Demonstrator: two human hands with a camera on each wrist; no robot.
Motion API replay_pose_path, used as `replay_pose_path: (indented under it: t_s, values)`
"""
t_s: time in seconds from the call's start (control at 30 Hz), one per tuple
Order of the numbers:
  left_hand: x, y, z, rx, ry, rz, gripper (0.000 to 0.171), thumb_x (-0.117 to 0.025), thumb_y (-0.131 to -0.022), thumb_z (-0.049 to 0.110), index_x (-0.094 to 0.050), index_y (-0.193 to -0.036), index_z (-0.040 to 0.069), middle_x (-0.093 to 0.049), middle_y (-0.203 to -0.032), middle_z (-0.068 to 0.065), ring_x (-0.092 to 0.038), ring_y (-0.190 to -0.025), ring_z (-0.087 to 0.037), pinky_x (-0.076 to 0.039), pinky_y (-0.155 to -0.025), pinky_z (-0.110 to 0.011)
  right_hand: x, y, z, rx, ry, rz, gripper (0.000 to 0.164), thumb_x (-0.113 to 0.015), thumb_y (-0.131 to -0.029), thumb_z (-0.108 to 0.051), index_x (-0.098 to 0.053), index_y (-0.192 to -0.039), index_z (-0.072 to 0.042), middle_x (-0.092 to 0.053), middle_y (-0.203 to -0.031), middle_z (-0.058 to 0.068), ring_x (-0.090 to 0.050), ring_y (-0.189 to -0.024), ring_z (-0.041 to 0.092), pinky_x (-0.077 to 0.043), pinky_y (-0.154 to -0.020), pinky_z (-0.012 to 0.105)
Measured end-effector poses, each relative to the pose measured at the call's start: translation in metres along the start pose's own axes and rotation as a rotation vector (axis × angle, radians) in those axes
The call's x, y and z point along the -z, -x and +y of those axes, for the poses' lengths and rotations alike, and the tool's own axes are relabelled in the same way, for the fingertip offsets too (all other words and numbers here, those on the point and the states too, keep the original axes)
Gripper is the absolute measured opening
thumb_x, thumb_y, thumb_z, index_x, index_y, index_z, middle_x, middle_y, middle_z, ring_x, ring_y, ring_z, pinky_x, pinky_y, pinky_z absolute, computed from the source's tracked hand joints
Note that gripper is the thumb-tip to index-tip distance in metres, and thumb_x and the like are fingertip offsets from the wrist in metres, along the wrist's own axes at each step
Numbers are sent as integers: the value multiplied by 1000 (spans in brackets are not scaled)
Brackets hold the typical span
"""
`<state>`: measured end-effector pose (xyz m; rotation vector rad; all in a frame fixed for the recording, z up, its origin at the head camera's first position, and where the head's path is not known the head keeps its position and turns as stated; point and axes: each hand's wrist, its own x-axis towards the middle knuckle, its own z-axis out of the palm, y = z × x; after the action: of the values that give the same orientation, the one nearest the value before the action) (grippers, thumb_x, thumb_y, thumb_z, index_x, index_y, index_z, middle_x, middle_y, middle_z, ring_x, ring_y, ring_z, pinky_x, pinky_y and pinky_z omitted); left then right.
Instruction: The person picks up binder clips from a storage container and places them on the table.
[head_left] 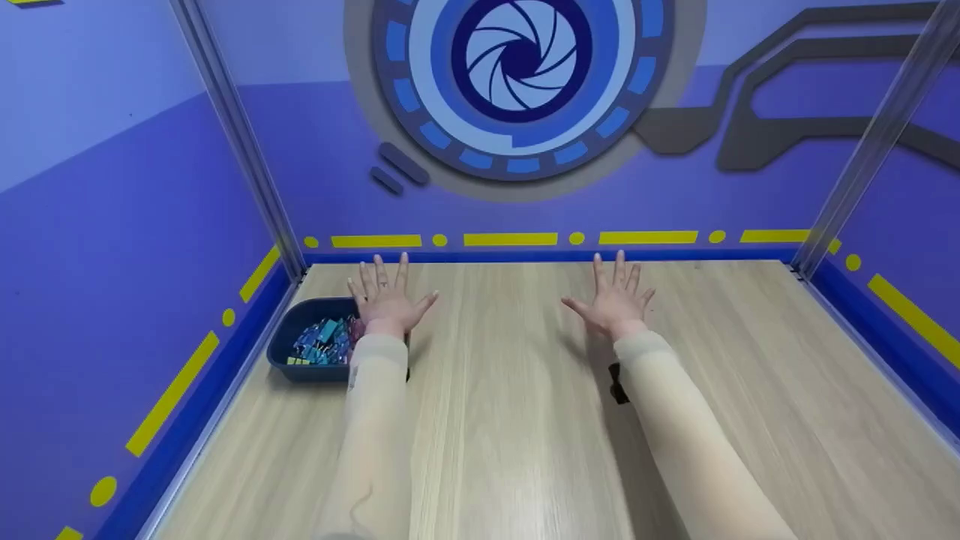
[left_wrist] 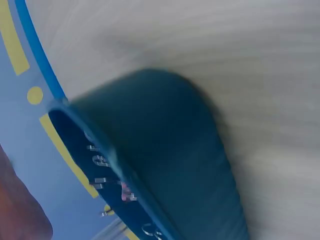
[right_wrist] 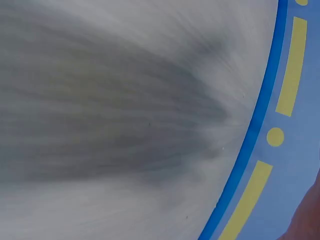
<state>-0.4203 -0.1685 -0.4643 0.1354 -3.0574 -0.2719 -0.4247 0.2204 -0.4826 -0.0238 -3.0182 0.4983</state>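
Fingers spread wide and straight, my left hand is held above the right part of a dark blue bin and holds nothing. Small clips, mostly teal, blue and purple with some yellow, lie heaped inside it; their wire handles show over the rim in the left wrist view. The left sleeve hides the bin's right end. My right hand is raised over the tabletop farther right, its fingers also straight and spread, with nothing in it. Below the right forearm lies a small black object, partly covered by the sleeve.
The wood-grain tabletop runs back to a blue and purple printed wall. Side panels rise on the left and right, with metal posts at the back corners.
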Motion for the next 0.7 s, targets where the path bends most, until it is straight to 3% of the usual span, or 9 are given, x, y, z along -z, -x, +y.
replay_pose_path:
  t_s: [0.2, 0.43, 0.7]
  values:
    - [13, 2, -27, 47, 71, 9, 101, -32, -90, 85, 17, -162, 32, 29, -167, -15, 27, -154, -43, 16, -119, -67, -11, 0, -16, -7, -93, -26, 109, -53, -90, -75, 9, -164, -24, 28, -167, 17, 19, -154, 52, 1, -111, 83]
    - [21, 8, -77, 133, 167, -7, 104, -23, -88, 89, 22, -160, 28, 29, -166, -17, 30, -152, -43, 23, -115, -66, -30, 11, -55, -14, -292, -72, 108, -46, -92, -77, 10, -164, -21, 19, -170, 17, 9, -157, 48, -4, -120, 72]
    - [27, 28, -131, 295, 240, 2, 107, -15, -88, 89, 22, -160, 18, 20, -165, -28, 26, -150, -51, 21, -116, -68, -59, 34, -122, -42, -697, -174, 97, -48, -98, -67, -1, -165, -16, 1, -173, 17, -1, -159, 41, -8, -126, 59]
